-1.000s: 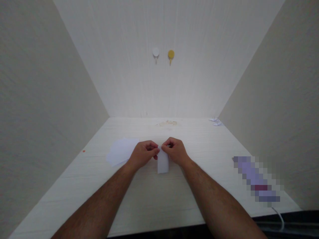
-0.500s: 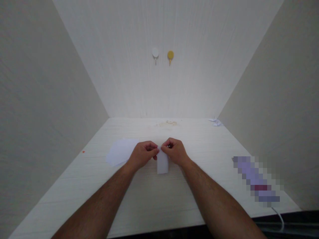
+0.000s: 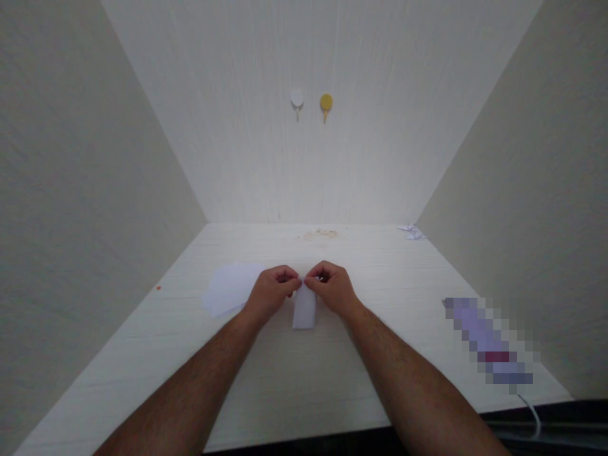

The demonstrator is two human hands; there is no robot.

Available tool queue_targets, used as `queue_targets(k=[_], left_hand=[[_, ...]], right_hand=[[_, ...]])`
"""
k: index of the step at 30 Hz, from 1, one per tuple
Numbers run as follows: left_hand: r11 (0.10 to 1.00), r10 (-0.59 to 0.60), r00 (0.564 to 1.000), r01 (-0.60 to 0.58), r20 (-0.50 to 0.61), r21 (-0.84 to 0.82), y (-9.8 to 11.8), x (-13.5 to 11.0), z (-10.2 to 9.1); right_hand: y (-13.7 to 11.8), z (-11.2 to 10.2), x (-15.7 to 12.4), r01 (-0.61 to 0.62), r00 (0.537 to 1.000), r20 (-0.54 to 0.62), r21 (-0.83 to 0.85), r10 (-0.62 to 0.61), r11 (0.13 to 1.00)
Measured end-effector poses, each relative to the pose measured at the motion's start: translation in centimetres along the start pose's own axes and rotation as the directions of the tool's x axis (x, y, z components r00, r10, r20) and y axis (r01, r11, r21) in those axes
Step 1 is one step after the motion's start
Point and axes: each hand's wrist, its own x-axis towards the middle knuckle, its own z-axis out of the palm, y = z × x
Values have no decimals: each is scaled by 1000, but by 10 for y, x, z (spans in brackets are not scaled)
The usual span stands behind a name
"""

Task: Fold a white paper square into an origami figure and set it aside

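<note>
A narrow folded strip of white paper (image 3: 304, 310) is held by its far end between both hands, its near end pointing toward me. My left hand (image 3: 274, 290) pinches the far left corner with thumb and fingertips. On the opposite corner, my right hand (image 3: 334, 286) has a similar pinch, and the two thumbs almost meet. The fingers cover the paper's top edge, so any fold there is hidden. Left of my left hand lie white paper sheets (image 3: 228, 288), flat on the pale table (image 3: 280, 386).
Folded white paper pieces (image 3: 412, 232) lie in the far right corner. On the right is a pixelated object (image 3: 484, 342) with a white cable (image 3: 532, 415). A white hook (image 3: 297, 99) and a yellow hook (image 3: 325, 102) hang on the back wall. Side walls flank the table.
The near end of the paper strip has swung a little to the left. My hands stay pinched at its far end, with the thumbs slightly closer together.
</note>
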Motion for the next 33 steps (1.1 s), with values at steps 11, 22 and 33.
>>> queue_targets(k=[11, 22, 33], left_hand=[[998, -19, 999, 17, -36, -59, -1, -1, 3], [1000, 17, 992, -19, -121, -11, 0, -1, 6], [1000, 4, 985, -9, -175, -28, 6, -3, 9]], right_hand=[[0, 2, -1, -104, 994, 42, 114, 100, 988], [-2, 0, -1, -45, 998, -51, 69, 49, 997], [-3, 0, 1, -29, 999, -36, 205, 37, 978]])
